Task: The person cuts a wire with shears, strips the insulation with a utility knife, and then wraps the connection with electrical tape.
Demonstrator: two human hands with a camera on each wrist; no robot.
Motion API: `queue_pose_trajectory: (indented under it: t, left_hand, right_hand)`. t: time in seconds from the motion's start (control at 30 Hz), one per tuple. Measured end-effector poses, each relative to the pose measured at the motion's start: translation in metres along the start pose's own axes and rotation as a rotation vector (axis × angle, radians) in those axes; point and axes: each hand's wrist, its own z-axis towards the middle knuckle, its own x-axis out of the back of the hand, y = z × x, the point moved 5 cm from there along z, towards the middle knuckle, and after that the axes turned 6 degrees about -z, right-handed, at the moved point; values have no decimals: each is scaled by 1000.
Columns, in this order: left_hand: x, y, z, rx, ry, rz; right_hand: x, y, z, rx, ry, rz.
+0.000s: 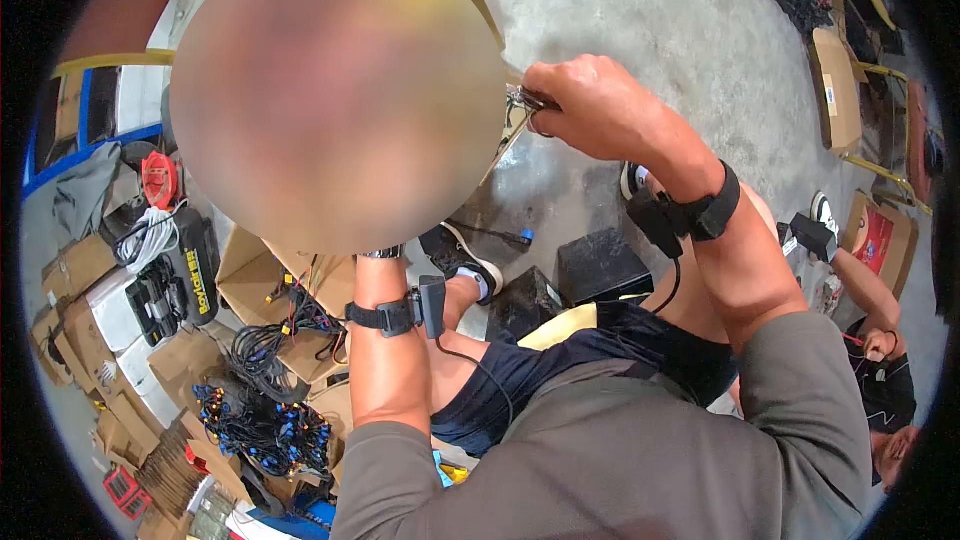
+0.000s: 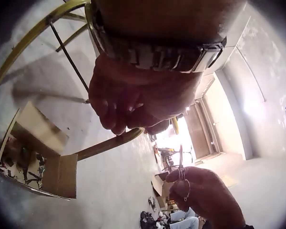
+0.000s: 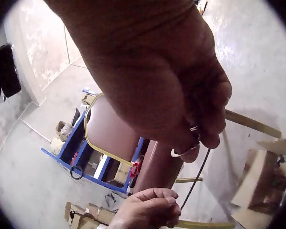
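Observation:
My right hand is raised in front of me, fingers curled round a pair of metal scissors. Their thin blades point upward in the left wrist view, and a finger loop shows beside the fingers. A blurred patch covers my left hand in the head view. The right wrist view shows that left hand a short way below the right, its fingers curled with the tips close together. I cannot tell whether it holds anything. A thin dark line runs between the two hands in this view.
A chair with a gold frame stands close by. Open cardboard boxes are on the floor, and bundled cables lie to my left. Black blocks sit near my feet. Another person is at the far right.

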Motion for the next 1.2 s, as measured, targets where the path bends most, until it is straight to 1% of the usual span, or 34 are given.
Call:
queue_pose_trajectory:
  t: [0.1, 0.2, 0.23, 0.27, 0.33, 0.43, 0.57, 0.6, 0.63, 0.67, 0.8, 0.9, 1.0, 1.13, 1.2]
  left_hand:
    - [-2, 4, 3, -19, -33, -93]
    - [-26, 16, -10, 82, -149, -180]
    - [-36, 12, -16, 119, -190, -258]
    - [-45, 14, -20, 66, -233, -334]
    - [-55, 15, -26, 90, -246, -414]
    - [-55, 8, -28, 94, -191, -531]
    - [-43, 17, -29, 32, -148, -405]
    - [-40, 17, -29, 17, -132, -358]
    - [-36, 16, -28, 5, -117, -310]
    - [-34, 15, -27, -22, -94, -313]
    - [-22, 18, -26, -31, -64, -366]
    - [-13, 19, -23, -38, -20, -417]
    - [-4, 21, -23, -20, -11, -418]
    - [7, 26, -21, -46, 8, -366]
    - [8, 29, -19, -101, 33, -357]
  right_hand:
    - [-3, -1, 1, 5, 10, 39]
    - [-5, -15, 7, 69, 28, 150]
    - [-9, -22, 5, 88, 26, 205]
    - [-12, -28, 6, 95, 13, 212]
    - [-18, -39, 4, 103, -23, 220]
    - [-32, -47, 2, 97, -76, 211]
    - [-29, -58, 6, 108, -88, 302]
    - [-31, -57, 8, 75, -123, 289]
    - [-31, -59, 9, 83, -117, 310]
    - [-30, -61, 11, 89, -112, 333]
    - [-30, -66, 20, 140, -119, 443]
    - [-26, -75, 28, 121, -87, 548]
    - [-23, -80, 35, 62, -113, 574]
    - [-27, -84, 42, 176, -50, 532]
    - [-27, -85, 46, 235, -23, 528]
